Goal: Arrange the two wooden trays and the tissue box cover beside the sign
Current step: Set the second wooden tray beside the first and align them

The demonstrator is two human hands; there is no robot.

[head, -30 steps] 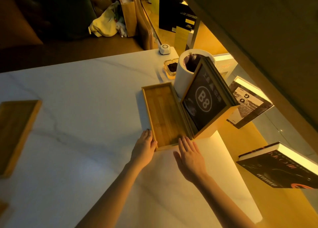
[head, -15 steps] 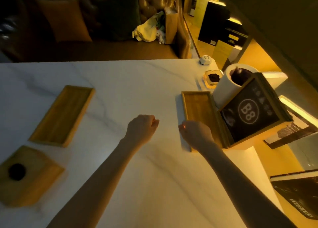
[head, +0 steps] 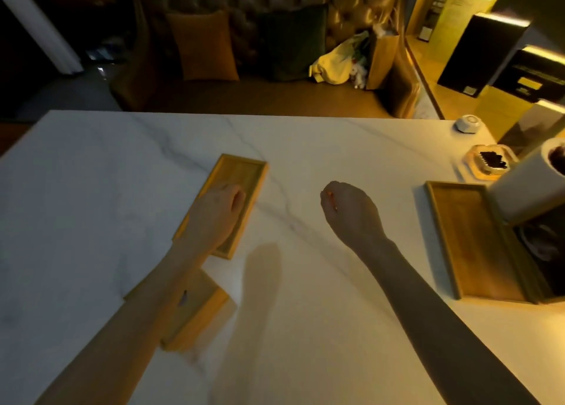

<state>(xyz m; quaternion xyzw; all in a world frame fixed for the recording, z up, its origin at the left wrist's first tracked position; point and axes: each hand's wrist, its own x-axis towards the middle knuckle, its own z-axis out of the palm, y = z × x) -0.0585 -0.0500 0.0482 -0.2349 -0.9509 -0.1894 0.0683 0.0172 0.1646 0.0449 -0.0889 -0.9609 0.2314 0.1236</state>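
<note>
A wooden tray (head: 244, 172) lies left of the middle of the white marble table (head: 305, 343). My left hand (head: 217, 215) lies on it with the fingers curled down into it, gripping it. The wooden tissue box cover (head: 201, 310) sits nearer to me, partly hidden under my left forearm. My right hand (head: 351, 212) hovers over the table's middle in a loose fist, holding nothing. A second wooden tray (head: 464, 236) lies at the right, against the dark sign (head: 544, 258), which the frame edge cuts off.
A white cylinder (head: 526, 190) stands behind the sign. A small dish with dark contents (head: 489, 163) and a white puck-shaped device (head: 467, 123) sit at the far right corner. Beyond the table's far edge is a sofa with cushions (head: 201, 43) and a paper bag (head: 382, 59).
My view swung left. Both hands left the tray by the sign; my left hand travelled to the other tray and came down on it, while my right hand pulled back over the table.
</note>
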